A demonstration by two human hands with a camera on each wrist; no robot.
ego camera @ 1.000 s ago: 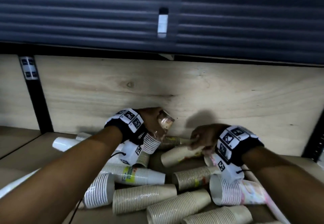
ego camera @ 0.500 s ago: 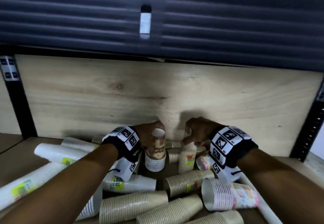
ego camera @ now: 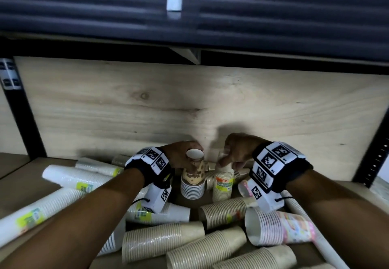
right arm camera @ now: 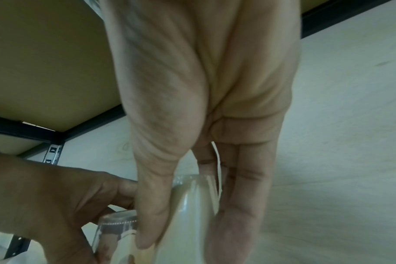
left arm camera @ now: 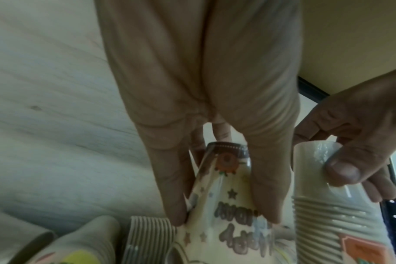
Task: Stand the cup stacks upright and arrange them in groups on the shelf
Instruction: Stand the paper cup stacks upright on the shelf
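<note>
Two wrapped cup stacks stand upright, bottoms up, near the shelf's wooden back panel. My left hand (ego camera: 185, 156) grips the top of the patterned brown-and-cream stack (ego camera: 193, 177), thumb and fingers (left arm camera: 266, 192) down its sides (left arm camera: 224, 210). My right hand (ego camera: 232, 155) holds the top of the plain beige stack with an orange label (ego camera: 223, 182), thumb and fingers (right arm camera: 151, 214) pinching its wrapped end (right arm camera: 192, 205). The two stacks stand side by side, a small gap between them.
Many wrapped stacks lie on their sides over the shelf board (ego camera: 19, 182): white ones (ego camera: 77, 179) at the left, ribbed beige ones (ego camera: 160, 241) in front, a pink floral one (ego camera: 280, 226) at the right. Black uprights (ego camera: 23, 119) flank the bay; the upper shelf hangs close overhead.
Both hands have tipped their stacks from slanted in the air to upright on the shelf. The patterned stack came down from the left hand's raised tilt; the beige one was raised from lying.
</note>
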